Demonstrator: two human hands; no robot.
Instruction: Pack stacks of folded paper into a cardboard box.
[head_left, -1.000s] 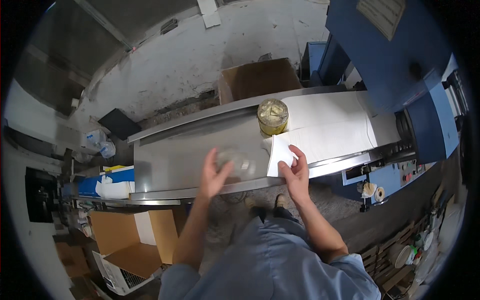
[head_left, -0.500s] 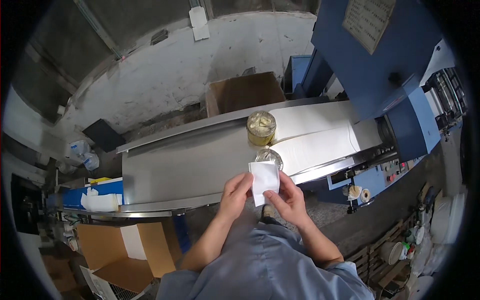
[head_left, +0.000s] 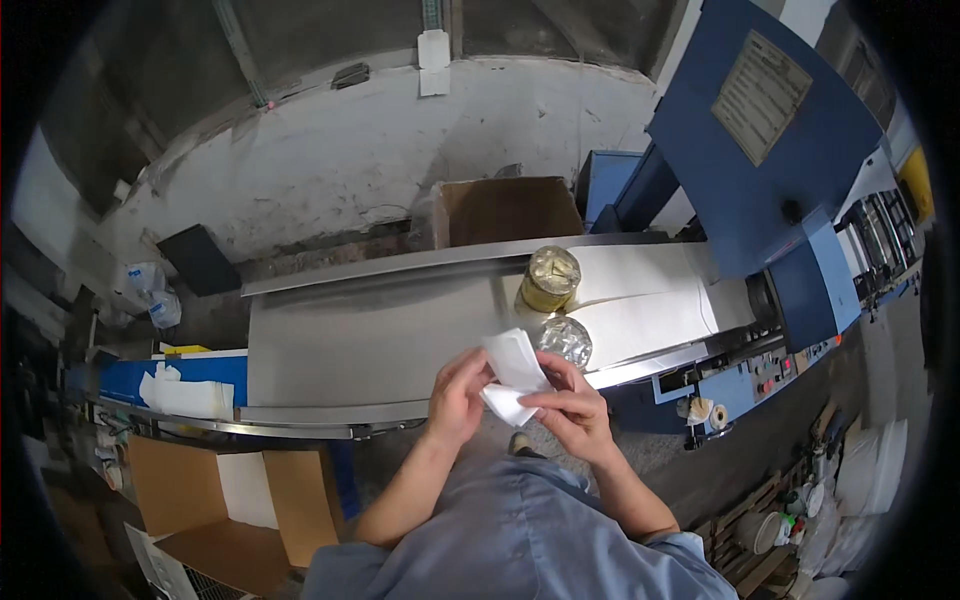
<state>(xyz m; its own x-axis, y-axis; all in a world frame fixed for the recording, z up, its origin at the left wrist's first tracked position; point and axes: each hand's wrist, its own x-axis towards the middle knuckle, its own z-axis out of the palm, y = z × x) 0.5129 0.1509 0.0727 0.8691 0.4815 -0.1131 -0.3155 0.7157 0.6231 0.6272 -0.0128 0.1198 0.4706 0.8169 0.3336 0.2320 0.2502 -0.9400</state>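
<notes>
Before my body, just past the near edge of the steel table point(head_left: 370, 340), I hold a small folded piece of white paper point(head_left: 514, 360). It is bent across its lower part, so one flap stands up and another flares toward me. My left hand point(head_left: 458, 398) grips its left edge with curled fingers. My right hand point(head_left: 577, 408) pinches the lower right side between thumb and fingers. Beyond the paper stands a yellowish, film-topped round container point(head_left: 550, 280). Next to it is a silvery, shiny round one point(head_left: 566, 343), partly hidden by my right hand.
White sheeting point(head_left: 650, 290) lies on the table toward a blue machine point(head_left: 770, 140) at right, with a button panel point(head_left: 770, 375). An open cardboard box point(head_left: 180, 490) stands at lower left, another brown box point(head_left: 512, 212) behind the table. White cloth or paper point(head_left: 190, 397) lies at left.
The paper was held flat and upright; now it is bent, with its lower flap turned out. My right fingers have shifted on it. The whole view has swung slightly.
</notes>
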